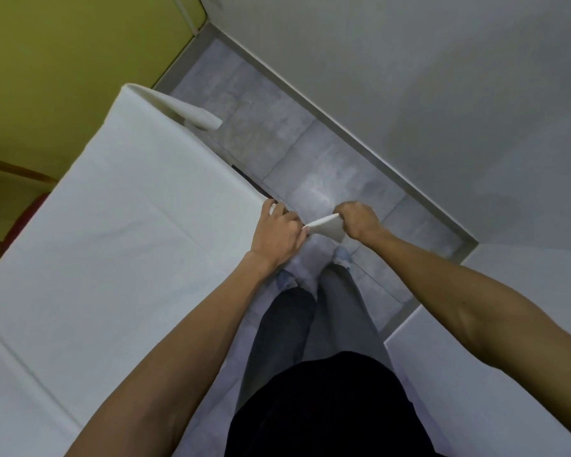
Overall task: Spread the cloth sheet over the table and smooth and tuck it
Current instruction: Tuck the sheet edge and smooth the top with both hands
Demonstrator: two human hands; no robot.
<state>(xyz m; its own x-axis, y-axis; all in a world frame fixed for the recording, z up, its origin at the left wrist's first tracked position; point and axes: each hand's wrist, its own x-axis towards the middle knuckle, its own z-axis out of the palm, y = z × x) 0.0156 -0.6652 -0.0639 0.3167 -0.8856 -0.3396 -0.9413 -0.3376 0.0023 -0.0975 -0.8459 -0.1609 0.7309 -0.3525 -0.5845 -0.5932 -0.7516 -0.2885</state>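
Cloth sheet (119,232) covers our table (244,178). At its corner our left hand (279,234) grips the sheet, right hand (358,221) pinching the hanging flap.

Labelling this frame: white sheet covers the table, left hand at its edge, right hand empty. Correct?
Not empty: head view shows the right hand gripping a loose flap of the white sheet. The left hand at the edge: correct.

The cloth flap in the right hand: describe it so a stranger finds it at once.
Follow the right edge of the big white cloth toward the person. Just off that edge, above the grey floor, the flap is held between the left hand and right hand. The other flap, at the far corner, sticks out untouched.
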